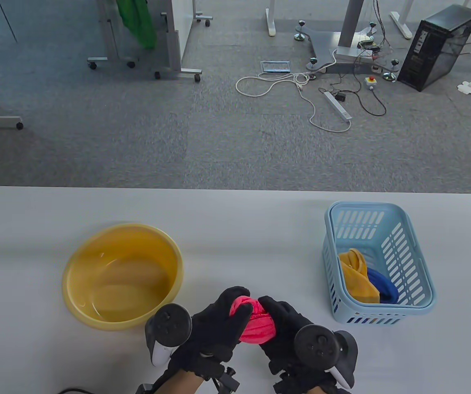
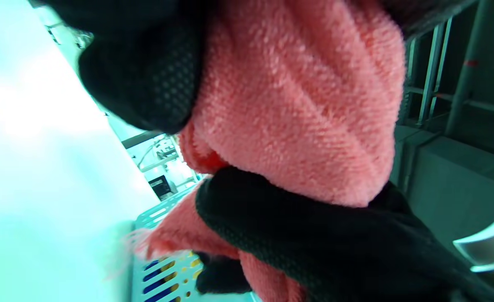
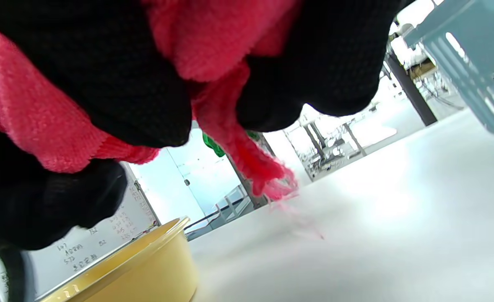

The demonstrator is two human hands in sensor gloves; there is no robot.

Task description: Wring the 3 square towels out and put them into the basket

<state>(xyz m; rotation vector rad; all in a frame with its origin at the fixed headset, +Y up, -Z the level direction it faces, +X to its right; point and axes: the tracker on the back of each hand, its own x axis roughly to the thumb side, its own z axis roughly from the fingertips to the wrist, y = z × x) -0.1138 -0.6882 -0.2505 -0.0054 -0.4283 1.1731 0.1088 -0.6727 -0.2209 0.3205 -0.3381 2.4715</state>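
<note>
Near table's front edge (image 1: 21, 369); both hands (image 1: 256, 328) grip pink towel (image 1: 256, 324)

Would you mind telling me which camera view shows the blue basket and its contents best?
The table view: the whole blue basket shows from above, with a yellow towel and a blue towel inside. The left wrist view catches only a slotted corner behind the pink towel; the right wrist view shows just one outer wall at its edge.

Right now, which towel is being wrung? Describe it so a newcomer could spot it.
Start at the yellow basin on the white table; just to its right, near the front edge, the left hand and right hand grip a bunched pink towel. The yellow towel and blue towel lie in the blue basket.
</note>
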